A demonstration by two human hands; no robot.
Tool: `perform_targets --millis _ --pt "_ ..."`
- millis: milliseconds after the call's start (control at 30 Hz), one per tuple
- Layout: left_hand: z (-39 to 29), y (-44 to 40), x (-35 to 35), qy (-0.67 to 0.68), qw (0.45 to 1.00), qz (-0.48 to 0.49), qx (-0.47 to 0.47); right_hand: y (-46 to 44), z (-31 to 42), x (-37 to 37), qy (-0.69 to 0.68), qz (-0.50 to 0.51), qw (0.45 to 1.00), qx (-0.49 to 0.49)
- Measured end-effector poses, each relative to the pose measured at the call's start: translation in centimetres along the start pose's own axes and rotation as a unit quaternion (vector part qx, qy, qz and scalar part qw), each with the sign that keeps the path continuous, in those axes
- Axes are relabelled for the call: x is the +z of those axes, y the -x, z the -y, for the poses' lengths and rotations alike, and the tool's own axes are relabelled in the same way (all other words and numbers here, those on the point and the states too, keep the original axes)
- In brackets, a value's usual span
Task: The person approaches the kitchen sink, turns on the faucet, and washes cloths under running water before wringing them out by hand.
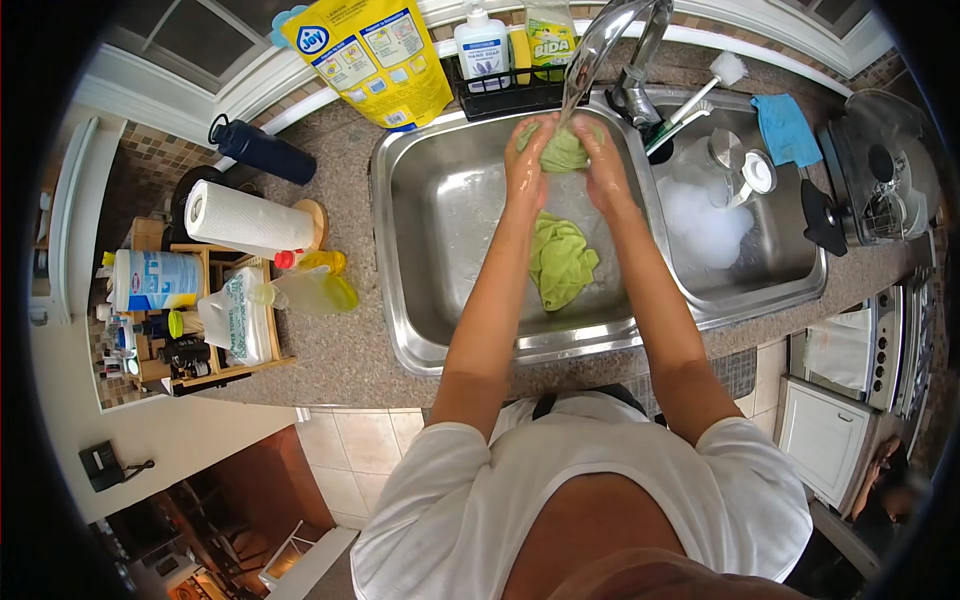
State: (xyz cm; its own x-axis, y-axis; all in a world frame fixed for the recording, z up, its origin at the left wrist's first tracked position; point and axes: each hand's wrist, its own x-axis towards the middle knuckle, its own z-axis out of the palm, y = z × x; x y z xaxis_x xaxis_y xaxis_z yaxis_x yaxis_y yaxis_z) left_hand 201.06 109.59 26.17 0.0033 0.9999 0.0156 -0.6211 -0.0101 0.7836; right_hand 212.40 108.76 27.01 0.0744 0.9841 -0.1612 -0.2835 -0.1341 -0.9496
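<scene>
Under the running faucet (585, 60), my left hand (527, 165) and my right hand (602, 165) grip a wet green cloth (565, 152) between them. Both hands have their fingers curled round its sides, and water falls onto it. A second green cloth (563, 262) lies crumpled on the bottom of the left sink basin (430, 230), below my forearms and apart from my hands.
The right basin (780, 265) holds suds (705, 228), a clear jar (705, 160) and a white-handled utensil (757, 175). A black caddy (510, 100) with soap bottles stands behind the sink. Left are a paper towel roll (245, 215) and an oil bottle (315, 290).
</scene>
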Motion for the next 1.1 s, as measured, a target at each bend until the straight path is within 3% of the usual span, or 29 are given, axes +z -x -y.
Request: perform_targets --millis 33,67,167,267,367,433,467,567,667,767,800,833,900,967,1033,1100 --pt "-0.5 -0.2 0.2 -0.099 0.994 0.01 0.055 0.2 -0.2 -0.6 -0.102 0.013 0.99 0.093" --pt "-1.9 0.2 1.3 -0.162 0.984 0.023 0.075 0.2 -0.3 -1.3 -0.18 0.096 0.963 0.178" --pt "-2.7 0.1 1.8 -0.381 0.884 0.16 0.216 1.6 -0.7 -0.8 -0.344 0.14 0.895 0.247" --pt "-2.5 0.8 2.3 -0.406 0.871 0.177 0.214 -0.9 -3.7 -0.3 -0.344 0.059 0.929 0.123" --pt "-2.6 1.8 2.4 -0.335 0.941 -0.011 0.041 -1.0 -3.4 0.5 -0.281 -0.06 0.956 -0.051" --pt "-0.1 0.7 0.6 -0.098 0.99 -0.1 0.006 -0.6 -1.9 1.3 -0.059 -0.122 0.981 -0.137" --pt "0.7 0.2 0.1 0.024 0.99 -0.142 -0.012 -0.2 -0.7 1.8 0.055 -0.149 0.971 -0.178" --pt "2.2 -1.0 -0.7 0.155 0.969 -0.154 -0.111 1.8 2.4 3.2 0.155 -0.077 0.949 -0.263" --pt "2.2 -2.0 -1.8 0.222 0.956 -0.007 -0.191 2.6 4.2 3.4 0.216 0.044 0.89 -0.398" --pt "0.9 -2.9 -2.0 0.296 0.905 0.145 -0.27 2.1 4.4 3.2 0.244 0.125 0.848 -0.454" --pt "0.1 -3.4 -2.1 0.208 0.895 0.26 -0.296 2.2 4.5 3.1 0.275 0.134 0.824 -0.478" --pt "-1.1 -3.6 -1.6 0.073 0.91 0.324 -0.248 2.9 4.9 3.2 0.307 0.141 0.798 -0.499" --pt "-2.7 -3.6 -0.7 -0.198 0.871 0.429 -0.133 4.2 5.1 3.1 0.346 0.16 0.752 -0.537" --pt "-4.1 -4.3 0.3 -0.01 0.797 0.479 -0.367 4.9 4.9 2.9 0.363 0.186 0.711 -0.573" --pt "-6.5 -3.2 2.9 -0.278 0.755 0.486 -0.341 5.5 3.8 2.4 0.382 0.22 0.678 -0.588" --pt "-5.2 -3.6 2.8 -0.32 0.706 0.533 -0.34 5.7 2.3 2.3 0.425 0.255 0.64 -0.587"
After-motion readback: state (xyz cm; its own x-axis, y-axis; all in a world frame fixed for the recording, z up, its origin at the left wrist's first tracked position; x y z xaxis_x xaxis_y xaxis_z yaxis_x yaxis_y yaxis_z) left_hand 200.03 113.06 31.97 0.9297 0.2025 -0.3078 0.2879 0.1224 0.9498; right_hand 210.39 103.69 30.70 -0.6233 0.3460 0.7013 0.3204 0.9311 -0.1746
